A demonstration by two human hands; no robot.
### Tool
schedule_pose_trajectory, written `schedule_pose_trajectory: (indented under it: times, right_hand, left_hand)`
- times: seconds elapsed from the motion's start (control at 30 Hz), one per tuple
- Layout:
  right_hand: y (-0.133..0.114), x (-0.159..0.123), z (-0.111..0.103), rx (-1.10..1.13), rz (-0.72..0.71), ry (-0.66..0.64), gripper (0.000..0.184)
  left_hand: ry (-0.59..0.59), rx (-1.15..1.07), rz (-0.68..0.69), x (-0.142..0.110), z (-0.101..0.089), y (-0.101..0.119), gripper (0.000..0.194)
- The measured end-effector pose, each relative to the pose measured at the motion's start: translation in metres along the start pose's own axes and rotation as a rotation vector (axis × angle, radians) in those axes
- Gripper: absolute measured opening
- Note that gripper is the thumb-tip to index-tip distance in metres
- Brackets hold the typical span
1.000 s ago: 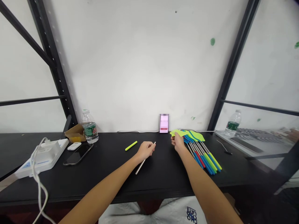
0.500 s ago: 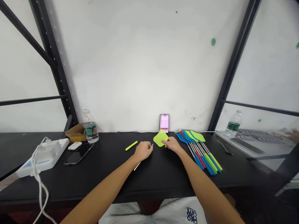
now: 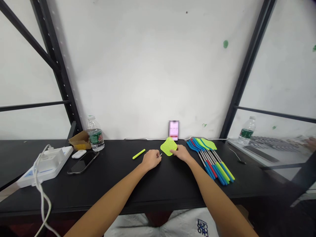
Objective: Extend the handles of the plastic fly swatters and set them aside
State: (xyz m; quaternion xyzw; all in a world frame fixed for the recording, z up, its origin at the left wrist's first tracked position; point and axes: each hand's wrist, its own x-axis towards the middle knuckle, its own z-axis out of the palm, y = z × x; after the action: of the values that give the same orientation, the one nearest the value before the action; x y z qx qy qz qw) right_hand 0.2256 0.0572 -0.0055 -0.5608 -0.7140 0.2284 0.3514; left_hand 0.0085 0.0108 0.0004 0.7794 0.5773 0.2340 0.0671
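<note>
My left hand [image 3: 151,159] is closed around a thin metal rod [image 3: 160,155], whose tip pokes out towards the right; the rest of it is hidden by the hand and forearm. Just right of that tip, my right hand [image 3: 182,152] pinches the lower right edge of a yellow-green perforated fly swatter head [image 3: 169,146]. Rod tip and swatter head look close together, but a small gap shows between them. On the table left of my left hand lies a loose yellow-green handle tube [image 3: 139,154].
Several fly swatters [image 3: 212,161] in blue, red and green lie fanned out on the right of the black table [image 3: 168,191]. A phone [image 3: 173,130] leans on the wall. At left are a water bottle [image 3: 95,135], a dark phone [image 3: 83,162], a white case [image 3: 79,154] and a power strip [image 3: 49,164].
The swatter head has shifted slightly left and turned in my right hand, nearer the rod tip. The rod's lower end, seen below my left wrist before, no longer shows.
</note>
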Motion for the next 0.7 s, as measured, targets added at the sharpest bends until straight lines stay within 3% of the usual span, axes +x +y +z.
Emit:
schedule_pose_trajectory:
  times: [0.7]
  right_hand:
    - [-0.0021,-0.0018,0.0012,-0.074,-0.043,-0.026,0.022]
  left_hand:
    - [-0.016,0.035,0.063,0.0001,0.0025,-0.0011,0.014]
